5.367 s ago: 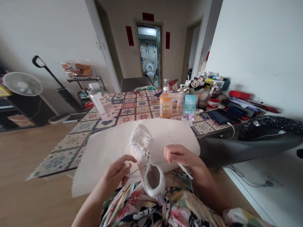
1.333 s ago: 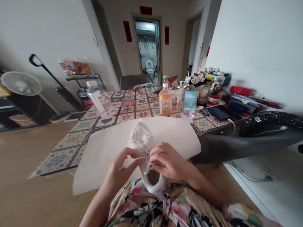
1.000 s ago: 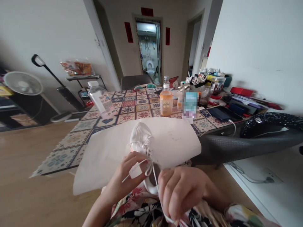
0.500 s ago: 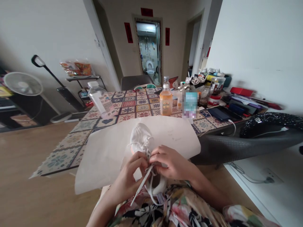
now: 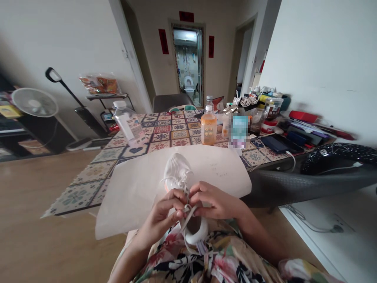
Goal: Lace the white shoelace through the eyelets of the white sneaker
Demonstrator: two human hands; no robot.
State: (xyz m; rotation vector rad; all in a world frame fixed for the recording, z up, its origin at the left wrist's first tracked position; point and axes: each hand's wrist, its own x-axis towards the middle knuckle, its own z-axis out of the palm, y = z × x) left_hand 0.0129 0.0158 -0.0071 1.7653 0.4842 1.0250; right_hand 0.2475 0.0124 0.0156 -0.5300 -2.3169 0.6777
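A white sneaker lies with its toe pointing away from me, partly on a large white sheet of paper, its heel end at my lap. Over the shoe's tongue, my left hand pinches a white shoelace between thumb and fingers. My right hand comes in from the other side, its fingertips closed on the lace too. Both hands nearly touch where the lace crosses. The fingers hide part of the lacing and eyelets. A loose lace end hangs by the shoe opening.
The paper overhangs the near edge of a table with a patterned cloth. On it stand a large clear bottle, an orange drink bottle and a tablet with a cable. A grey chair is at the right.
The long lace end that stuck out toward the lower left is now drawn in and crossed between my fingers. My left thumb has moved up toward my right hand.
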